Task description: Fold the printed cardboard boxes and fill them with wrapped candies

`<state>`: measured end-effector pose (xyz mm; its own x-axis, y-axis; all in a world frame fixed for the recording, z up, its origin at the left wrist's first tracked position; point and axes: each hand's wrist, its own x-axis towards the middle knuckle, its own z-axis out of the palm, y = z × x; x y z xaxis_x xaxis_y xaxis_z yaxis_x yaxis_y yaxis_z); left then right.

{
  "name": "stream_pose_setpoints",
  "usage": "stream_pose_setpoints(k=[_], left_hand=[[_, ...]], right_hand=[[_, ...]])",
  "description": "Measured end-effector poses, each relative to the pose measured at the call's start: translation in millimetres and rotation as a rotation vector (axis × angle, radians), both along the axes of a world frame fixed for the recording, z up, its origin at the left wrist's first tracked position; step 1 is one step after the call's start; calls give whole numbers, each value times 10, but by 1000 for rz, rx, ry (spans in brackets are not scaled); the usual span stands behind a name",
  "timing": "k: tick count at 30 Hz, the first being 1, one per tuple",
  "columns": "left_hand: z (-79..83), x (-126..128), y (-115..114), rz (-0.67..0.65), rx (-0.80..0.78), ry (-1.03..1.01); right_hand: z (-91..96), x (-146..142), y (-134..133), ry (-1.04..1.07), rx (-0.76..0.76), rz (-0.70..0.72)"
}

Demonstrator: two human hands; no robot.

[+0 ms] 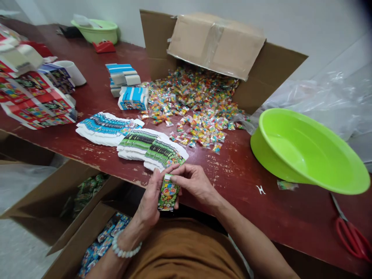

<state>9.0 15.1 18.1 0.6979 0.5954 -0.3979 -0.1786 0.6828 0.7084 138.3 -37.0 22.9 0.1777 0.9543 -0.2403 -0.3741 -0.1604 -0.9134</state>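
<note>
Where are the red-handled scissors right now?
The red-handled scissors lie at the far right of the dark red table, just below the big lime-green plastic basin, well away from both hands.

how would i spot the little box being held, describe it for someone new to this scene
Start at the dark red table and find its near edge. There, the left hand and right hand hold a small green box. Unlike the flat green stack behind, it's single and upright.

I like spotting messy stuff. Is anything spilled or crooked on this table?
Yes. The cardboard box lies tipped on its side, and wrapped candies have poured out across the table. The green basin sits tilted, not flat. The hands just hold a small green carton.
</note>
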Motion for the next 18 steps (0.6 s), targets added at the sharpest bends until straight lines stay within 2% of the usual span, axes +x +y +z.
stream_pose_setpoints(k=[4, 6, 10, 12, 15, 17, 18], left_hand=[[-55, -24, 42, -37, -21, -1], [-45, -29, 67, -14, -19, 22], [-11, -2, 74, 48, -36, 74], [-16, 11, 70, 66, -35, 87], [-3, -76, 154, 127, 54, 117], [54, -273, 321, 245, 177, 191], [96, -420, 438, 351, 270, 255]], right_hand=[[5, 34, -9, -116, 110, 25], [-53, 18, -34, -217, 180, 29], [-208, -82, -82, -443, 338, -71], [-257, -115, -86, -554, 379, -60], [-303, -41, -46, -618, 353, 13], [-343, 108, 17, -691, 275, -66], [-370, 201, 57, -779, 223, -138]])
